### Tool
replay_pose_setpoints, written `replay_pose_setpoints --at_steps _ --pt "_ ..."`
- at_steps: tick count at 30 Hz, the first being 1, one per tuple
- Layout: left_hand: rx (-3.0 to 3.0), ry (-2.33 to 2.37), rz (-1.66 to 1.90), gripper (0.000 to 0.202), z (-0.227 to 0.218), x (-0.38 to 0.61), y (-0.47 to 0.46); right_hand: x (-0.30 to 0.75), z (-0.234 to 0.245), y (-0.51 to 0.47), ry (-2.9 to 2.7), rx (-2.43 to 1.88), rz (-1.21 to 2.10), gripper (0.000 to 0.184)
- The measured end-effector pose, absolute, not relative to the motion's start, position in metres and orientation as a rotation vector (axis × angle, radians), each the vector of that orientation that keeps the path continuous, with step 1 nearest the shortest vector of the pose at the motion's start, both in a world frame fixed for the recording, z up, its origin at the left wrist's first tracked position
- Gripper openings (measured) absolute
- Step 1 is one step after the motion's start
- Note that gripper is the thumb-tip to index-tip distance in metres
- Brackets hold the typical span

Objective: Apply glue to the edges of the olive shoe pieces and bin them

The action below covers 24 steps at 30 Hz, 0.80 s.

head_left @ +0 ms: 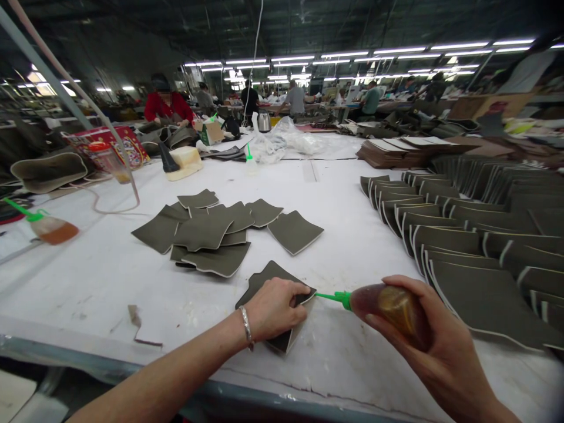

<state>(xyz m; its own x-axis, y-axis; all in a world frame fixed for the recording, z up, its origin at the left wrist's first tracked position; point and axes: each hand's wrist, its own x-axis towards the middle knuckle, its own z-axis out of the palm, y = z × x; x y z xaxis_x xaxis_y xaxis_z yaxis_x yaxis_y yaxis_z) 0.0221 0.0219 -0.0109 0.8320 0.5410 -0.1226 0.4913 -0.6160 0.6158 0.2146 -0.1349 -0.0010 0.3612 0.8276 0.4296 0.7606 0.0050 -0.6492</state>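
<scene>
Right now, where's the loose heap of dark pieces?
Head view, left of centre: the heap lies on the table, beyond your left hand.

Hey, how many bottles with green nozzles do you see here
3 clearly: an amber bottle in the right hand, an orange-filled bottle at far left, and a pale bottle farther back by the clear plastic. Others may be hidden.

Pretty dim up top tbh, the ceiling (pixel 308 26) is near black, but rows of white tube lights (pixel 351 54) run way back. White cord (pixel 249 76) hanging down, white-covered worktop (pixel 339 200) up front.
</scene>
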Motion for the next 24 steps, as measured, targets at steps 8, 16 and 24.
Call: replay_pose_setpoints --at_steps 8,16,24 --pt "2.361 0.743 0.12 0.053 -0.011 0.022 0.021 0.219 -0.006 -0.137 -1.378 -1.784 0.201 0.041" --pt "2.368 0.746 0.11 0.052 -0.009 0.022 0.021 0.217 -0.007 -0.137 -1.402 -1.757 0.209 0.037" --pt "2.326 0.744 0.116 0.051 -0.01 0.021 0.021 0.219 -0.013 -0.141 -1.329 -1.766 0.123 0.038"
